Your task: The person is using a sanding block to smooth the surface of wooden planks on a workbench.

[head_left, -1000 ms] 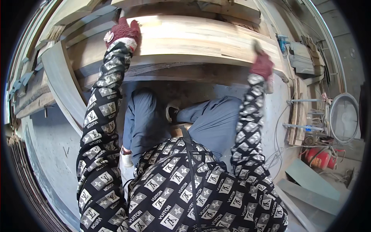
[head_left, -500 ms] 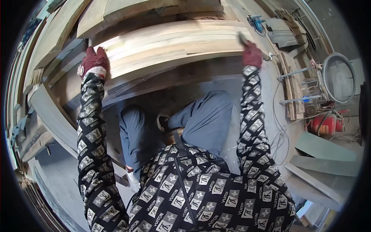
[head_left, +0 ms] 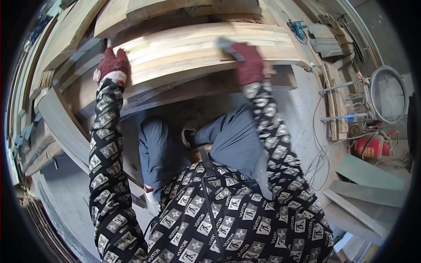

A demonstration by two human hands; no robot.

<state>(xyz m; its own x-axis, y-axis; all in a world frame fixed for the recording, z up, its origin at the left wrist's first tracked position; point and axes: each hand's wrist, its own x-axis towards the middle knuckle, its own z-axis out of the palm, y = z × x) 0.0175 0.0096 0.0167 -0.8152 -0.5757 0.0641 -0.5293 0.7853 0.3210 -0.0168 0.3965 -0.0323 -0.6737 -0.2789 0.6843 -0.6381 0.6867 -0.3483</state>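
A long, pale slab (head_left: 175,55) of joined wooden strips lies across the stack before me. My left hand (head_left: 112,68), in a dark red knitted glove, rests at the slab's left end with its fingers apart. Over the right half of the slab is my right hand (head_left: 250,63), in the same kind of glove and smeared by motion. A grey patch (head_left: 224,44) shows at its left side; whether that is part of the glove or a thing held, I cannot make out.
Thick boards (head_left: 153,9) lie beyond the slab, and more planks (head_left: 48,57) are stacked at left. A blue power tool (head_left: 298,30) sits at the far right. On the right stand a round-framed metal stand (head_left: 388,94) and a red machine (head_left: 368,146), with a cable (head_left: 322,153) on the floor.
My right hand has swept left along the slab from near its right end. The left hand stays at the left end; the whole view has shifted slightly.
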